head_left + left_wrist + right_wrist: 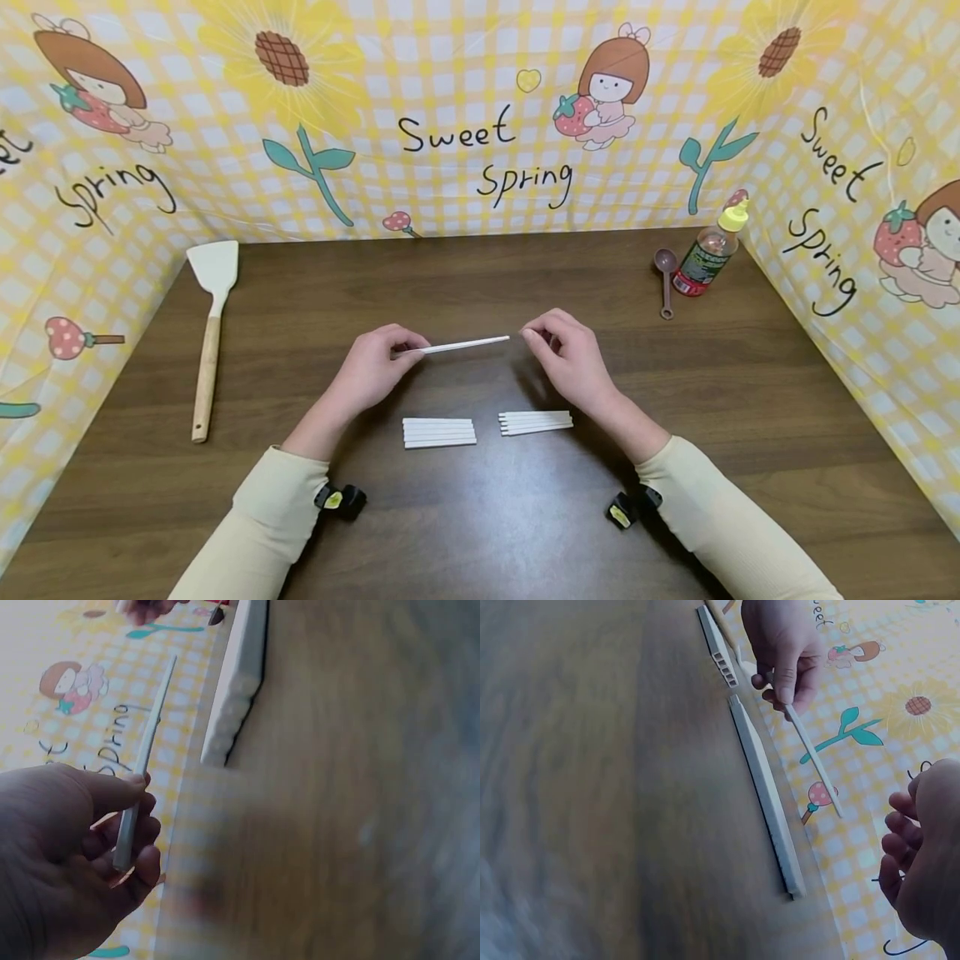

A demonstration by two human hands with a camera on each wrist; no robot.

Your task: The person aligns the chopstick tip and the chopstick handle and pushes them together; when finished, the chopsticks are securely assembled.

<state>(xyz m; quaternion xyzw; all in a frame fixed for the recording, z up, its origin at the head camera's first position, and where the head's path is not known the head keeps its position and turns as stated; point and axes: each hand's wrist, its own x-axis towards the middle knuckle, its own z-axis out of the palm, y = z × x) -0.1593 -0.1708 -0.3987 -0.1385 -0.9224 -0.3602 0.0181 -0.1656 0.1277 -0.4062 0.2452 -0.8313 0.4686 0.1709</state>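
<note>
My left hand (375,367) pinches a white stick (468,343) above the surface (540,517) | my right hand (573,358) bends its fingers near the tip, apart; can't tell if they grip anything | one stick in hand; left row (439,433), right row (536,422) seemingly remain | left wrist view crops my right hand

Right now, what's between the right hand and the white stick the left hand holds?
Nothing: in the head view, a small gap parts the right hand from the white stick, with just brown table behind.
</note>
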